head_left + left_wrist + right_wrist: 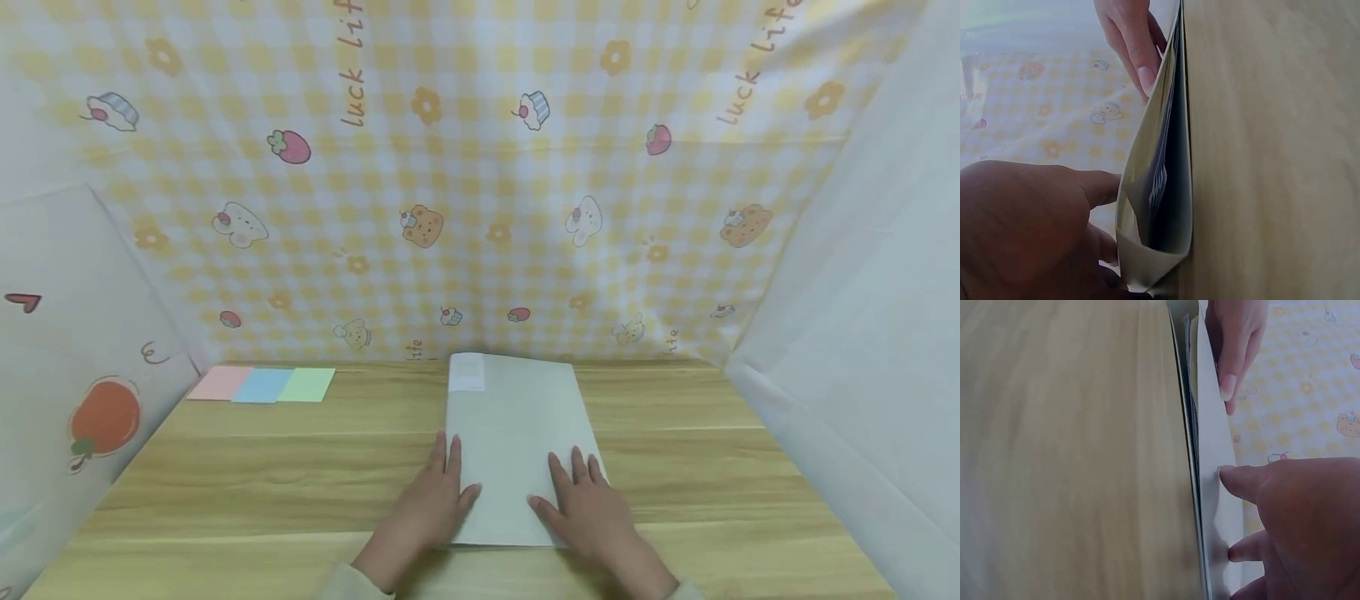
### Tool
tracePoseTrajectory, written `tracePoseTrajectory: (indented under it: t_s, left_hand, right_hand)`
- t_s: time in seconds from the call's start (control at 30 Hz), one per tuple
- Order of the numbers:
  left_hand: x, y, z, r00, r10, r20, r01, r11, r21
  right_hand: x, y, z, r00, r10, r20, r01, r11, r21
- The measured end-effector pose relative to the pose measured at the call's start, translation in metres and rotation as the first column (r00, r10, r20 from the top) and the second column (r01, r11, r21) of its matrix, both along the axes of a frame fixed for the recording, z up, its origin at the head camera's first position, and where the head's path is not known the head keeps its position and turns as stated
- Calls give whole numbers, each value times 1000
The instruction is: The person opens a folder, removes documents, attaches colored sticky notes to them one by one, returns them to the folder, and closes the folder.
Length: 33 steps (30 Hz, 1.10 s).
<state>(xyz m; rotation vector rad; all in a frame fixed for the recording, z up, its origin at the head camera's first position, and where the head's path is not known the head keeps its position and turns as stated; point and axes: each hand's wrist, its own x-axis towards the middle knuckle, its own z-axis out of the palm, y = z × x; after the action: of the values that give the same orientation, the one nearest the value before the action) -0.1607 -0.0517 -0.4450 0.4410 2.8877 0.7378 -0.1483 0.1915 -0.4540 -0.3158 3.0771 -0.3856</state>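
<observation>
A pale file folder (517, 433) lies closed on the wooden table, its spine to the left and a white label (467, 372) at its upper left corner. My left hand (431, 504) rests along the spine side, fingers extended and thumb on the cover. On the lower right of the cover my right hand (588, 508) lies with its fingers spread. From the left wrist view, the folder's open bottom end (1154, 259) shows a wide, rounded spine and several thin sheets or sleeves (1159, 181) inside. The right wrist view shows the right fingertips touching the cover (1213, 506).
Pink (219, 383), blue (261, 386) and green paper squares (307, 384) lie overlapping at the table's back left. A yellow checked cloth (480, 183) hangs behind the table (337, 467). Pale sheets (862, 333) close off both sides.
</observation>
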Motion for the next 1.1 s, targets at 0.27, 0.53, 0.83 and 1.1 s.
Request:
tracePoseTrajectory:
  t_s: [0.27,0.53,0.83,1.1]
  left_hand:
    - [5,3,-8,993,92,-77,-99,991,-86]
    - [8,5,-6,987,108,-118,-118,989,-85]
    - [3,8,-1,977,-60,-204,48,997,-61]
    - [10,11,-5,961,-257,-102,243,962,-127]
  right_hand:
    - [2,-4,-3,998,58,3,-58,998,-36]
    - [2,-3,-2,996,90,-1,-90,994,-69]
    - [-6,16,10,983,180,29,-170,961,-219]
    - [-12,41,23,973,227,40,-205,932,-300]
